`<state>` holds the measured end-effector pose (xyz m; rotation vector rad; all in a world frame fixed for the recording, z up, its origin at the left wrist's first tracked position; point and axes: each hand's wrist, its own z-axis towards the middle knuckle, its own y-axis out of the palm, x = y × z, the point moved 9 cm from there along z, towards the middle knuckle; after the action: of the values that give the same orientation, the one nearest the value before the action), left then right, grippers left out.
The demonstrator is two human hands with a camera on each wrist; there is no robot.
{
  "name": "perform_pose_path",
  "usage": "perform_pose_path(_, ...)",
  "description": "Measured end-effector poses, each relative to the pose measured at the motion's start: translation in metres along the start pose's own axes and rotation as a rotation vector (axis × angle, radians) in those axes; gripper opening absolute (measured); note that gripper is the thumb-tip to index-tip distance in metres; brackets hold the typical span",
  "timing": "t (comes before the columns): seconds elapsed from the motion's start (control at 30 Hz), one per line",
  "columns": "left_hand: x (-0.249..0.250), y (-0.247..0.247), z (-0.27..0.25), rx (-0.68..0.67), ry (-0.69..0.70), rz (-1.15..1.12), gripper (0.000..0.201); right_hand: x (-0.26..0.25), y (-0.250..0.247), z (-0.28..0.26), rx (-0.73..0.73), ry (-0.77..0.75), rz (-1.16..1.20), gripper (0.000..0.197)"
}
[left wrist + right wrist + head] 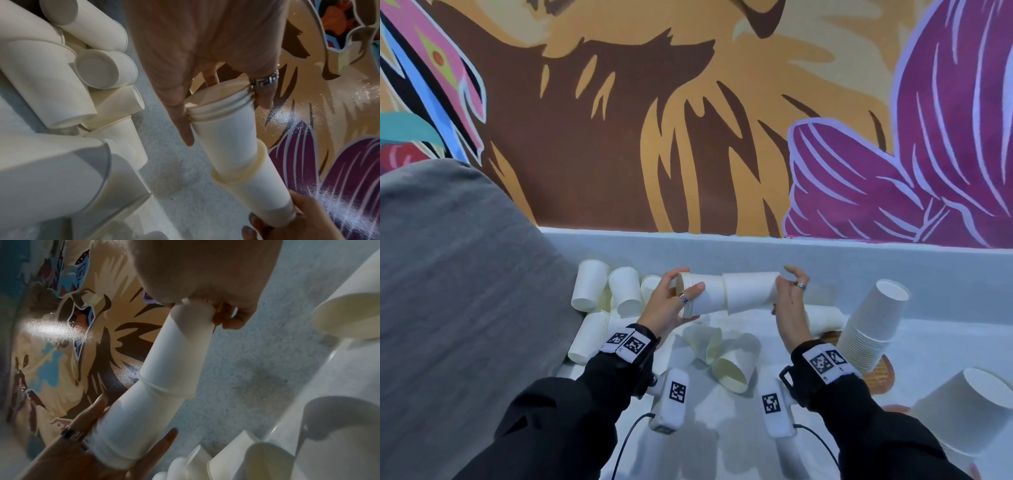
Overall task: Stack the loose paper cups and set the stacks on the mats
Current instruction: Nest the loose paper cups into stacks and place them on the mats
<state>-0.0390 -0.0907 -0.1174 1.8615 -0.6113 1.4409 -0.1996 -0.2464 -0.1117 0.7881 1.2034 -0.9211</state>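
My left hand [681, 298] grips a short stack of white paper cups [702, 296] by its rims and holds it sideways above the white surface. One more cup [751, 291] sits mouth-first over the stack's base end, only partly slid on. My right hand [786, 291] pinches that cup by its bottom. The left wrist view shows several nested rims [218, 105] between my fingers. Loose cups [606, 291] lie in a heap at the left, and others [729, 368] lie below my hands. A tall, leaning stack [873, 329] stands upside down on a woven orange mat [881, 375].
A grey cushion [448, 308] fills the left side and touches the cup heap. A painted wall [688, 137] rises behind a white ledge [791, 246]. Another upside-down cup stack [969, 407] stands at the lower right. Cables run from my wrist cameras [671, 397].
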Motion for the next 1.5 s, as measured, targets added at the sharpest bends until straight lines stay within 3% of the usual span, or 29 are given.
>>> perform_pose_path(0.2,-0.001,0.013,-0.001,-0.08,-0.051,0.022,0.047,0.009,0.039,-0.011,-0.258,0.111,-0.057,0.025)
perform_pose_path(0.33,0.003,0.007,0.001,-0.055,-0.03,0.044,0.044,0.026,0.022,-0.003,-0.206,0.169,-0.173,0.022)
perform_pose_path(0.4,0.005,0.0,0.003,-0.011,-0.014,0.034,0.043,0.054,0.011,-0.001,-0.226,0.275,-0.339,0.036)
perform_pose_path(0.5,0.006,-0.008,0.003,0.036,-0.004,0.025,0.044,0.104,0.003,-0.014,-0.366,0.464,-0.635,0.08)
perform_pose_path(0.57,0.006,-0.011,0.002,0.045,-0.004,0.023,0.044,0.125,0.001,-0.025,-0.435,0.5,-0.809,0.098)
perform_pose_path(0.7,0.007,-0.015,0.001,0.048,0.008,0.016,0.042,0.142,-0.002,-0.034,-0.471,0.477,-0.979,0.105)
perform_pose_path(0.83,0.007,-0.019,0.0,0.063,0.009,-0.004,0.042,0.132,-0.007,-0.024,-0.415,0.404,-0.84,0.095)
perform_pose_path(1.07,0.009,-0.014,-0.003,0.067,0.045,-0.011,0.042,0.033,-0.033,0.011,0.068,0.067,-0.294,0.082)
perform_pose_path(1.27,0.016,0.001,-0.005,0.023,0.055,-0.032,0.043,-0.014,-0.045,0.012,0.346,0.035,0.142,0.069)
perform_pose_path(1.37,0.017,0.011,-0.006,-0.027,0.051,-0.036,0.042,-0.017,-0.034,0.009,0.356,0.1,0.318,0.06)
perform_pose_path(1.5,0.016,0.025,-0.008,-0.081,0.034,-0.045,0.041,-0.017,0.006,-0.001,0.161,0.172,0.375,0.049)
